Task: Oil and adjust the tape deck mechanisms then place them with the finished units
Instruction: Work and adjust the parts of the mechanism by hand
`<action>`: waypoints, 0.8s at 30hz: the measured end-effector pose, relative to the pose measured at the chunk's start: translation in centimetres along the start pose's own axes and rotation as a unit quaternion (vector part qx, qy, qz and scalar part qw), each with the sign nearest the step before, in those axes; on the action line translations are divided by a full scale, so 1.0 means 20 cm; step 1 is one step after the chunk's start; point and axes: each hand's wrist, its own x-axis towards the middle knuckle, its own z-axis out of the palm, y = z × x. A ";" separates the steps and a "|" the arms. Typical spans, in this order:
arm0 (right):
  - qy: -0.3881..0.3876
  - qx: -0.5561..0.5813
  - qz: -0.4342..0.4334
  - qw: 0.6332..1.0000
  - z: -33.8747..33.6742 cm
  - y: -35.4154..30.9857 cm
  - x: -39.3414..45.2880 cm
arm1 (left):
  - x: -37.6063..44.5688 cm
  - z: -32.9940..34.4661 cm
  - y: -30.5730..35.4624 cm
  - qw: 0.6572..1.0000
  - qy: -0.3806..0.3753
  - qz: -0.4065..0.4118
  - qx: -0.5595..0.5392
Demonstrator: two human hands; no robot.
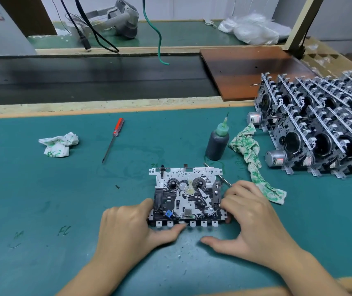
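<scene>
Hands (128,229) grip metal tape deck mechanism (188,197), reels upward.

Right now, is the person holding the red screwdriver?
No, the red screwdriver lies alone on the mat while both hands hold the tape deck mechanism.

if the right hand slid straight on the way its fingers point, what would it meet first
The right hand points up-left, fingers already on the right edge of the tape deck mechanism. So it meets the mechanism at once, likely its black lever side, before anything else.
</scene>
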 end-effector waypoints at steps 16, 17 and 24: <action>0.023 -0.045 0.043 0.998 0.01 -0.02 0.00 | 0.00 -0.02 -0.05 0.994 -0.027 0.105 0.000; 0.017 -0.033 0.034 0.999 0.00 -0.01 0.00 | 0.00 -0.01 -0.05 0.995 -0.030 0.094 0.000; -0.013 -0.004 0.027 1.000 -0.02 -0.01 0.02 | 0.00 -0.03 -0.05 0.997 -0.032 0.065 -0.037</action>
